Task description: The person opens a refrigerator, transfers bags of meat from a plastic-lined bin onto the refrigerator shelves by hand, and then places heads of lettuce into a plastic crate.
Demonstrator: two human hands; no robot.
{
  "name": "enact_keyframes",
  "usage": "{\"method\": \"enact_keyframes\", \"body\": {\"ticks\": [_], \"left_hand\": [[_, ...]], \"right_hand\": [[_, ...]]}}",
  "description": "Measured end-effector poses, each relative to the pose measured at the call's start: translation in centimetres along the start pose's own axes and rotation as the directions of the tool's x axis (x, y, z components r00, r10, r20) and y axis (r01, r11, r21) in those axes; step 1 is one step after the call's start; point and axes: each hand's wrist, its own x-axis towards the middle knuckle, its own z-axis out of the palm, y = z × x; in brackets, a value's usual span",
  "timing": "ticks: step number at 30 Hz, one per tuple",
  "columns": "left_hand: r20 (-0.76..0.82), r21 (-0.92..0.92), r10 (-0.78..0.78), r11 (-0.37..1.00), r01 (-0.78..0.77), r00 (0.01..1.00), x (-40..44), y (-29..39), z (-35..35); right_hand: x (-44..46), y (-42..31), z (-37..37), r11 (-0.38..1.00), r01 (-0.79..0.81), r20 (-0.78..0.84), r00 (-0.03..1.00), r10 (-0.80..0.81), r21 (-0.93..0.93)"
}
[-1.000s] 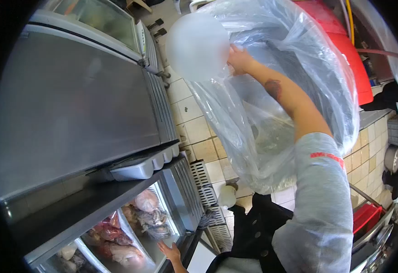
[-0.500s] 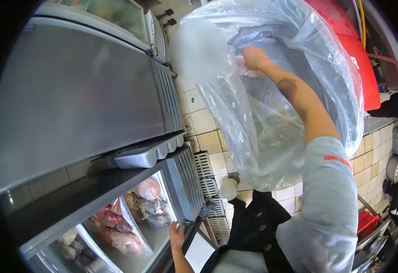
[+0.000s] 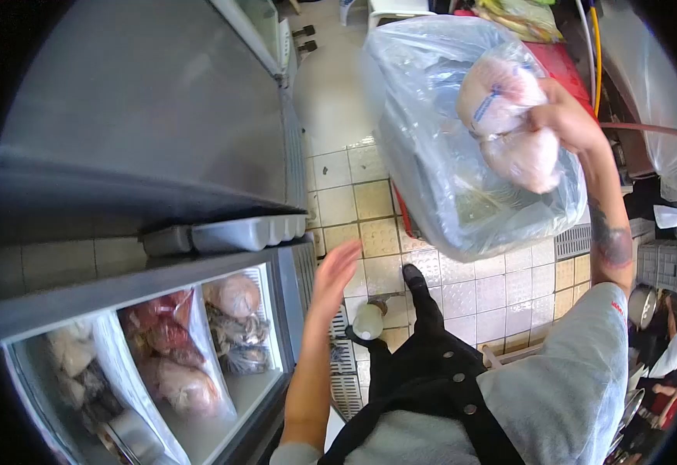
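My right hand (image 3: 567, 116) grips two pale pink, plastic-wrapped chickens (image 3: 501, 94), one with blue print on its wrapping. They hang over a large tub lined with a clear plastic bag (image 3: 439, 221). My left hand (image 3: 340, 271) is raised with its fingers stretched out and nothing in it, just right of an open cold cabinet. Inside that cabinet, a bagged pale piece of meat (image 3: 187, 387) lies beneath dark red bagged meat (image 3: 170, 325). Another bagged pale piece (image 3: 234, 294) sits in the right compartment.
White dividers (image 3: 213, 364) split the cabinet into compartments. Grey trays (image 3: 230, 234) rest on the ledge behind it, beside a large steel door (image 3: 160, 101). On the tiled floor, a whitish bottle (image 3: 368, 322) stands near my feet. A grey crate (image 3: 668, 265) is at the right.
My right hand has come up from inside the lined tub, moving right, with the wrapped chickens now in clear view. My left hand has left the cabinet's edge and risen.
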Motion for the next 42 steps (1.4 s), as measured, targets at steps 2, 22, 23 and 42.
{"method": "enact_keyframes", "body": {"ticks": [2, 22, 23, 42], "left_hand": [[0.136, -0.295, 0.079, 0.955, -0.036, 0.988, 2.5, 1.6, 2.2], [-0.365, -0.581, -0.218, 0.813, -0.039, 0.905, -17.8, -19.6, -22.5], [-0.433, -0.53, -0.294, 0.848, 0.023, 0.852, -19.0, -20.6, -23.8], [-0.907, 0.41, 0.421, 0.883, 0.228, -0.003, -18.1, -9.0, -58.3]], "right_hand": [[-2.3, -2.8, 4.2, 0.969, 0.096, 0.023, 0.994, -0.104, 0.226], [-7.8, 16.0, 60.4, 0.991, 0.033, 0.477, 0.874, -0.091, 0.127], [-7.4, 17.1, 61.7, 0.988, -0.015, 0.464, 0.884, -0.06, 0.155], [-5.8, 43.9, 57.2, 0.938, -0.345, 0.552, 0.773, 0.311, -0.046]]}}
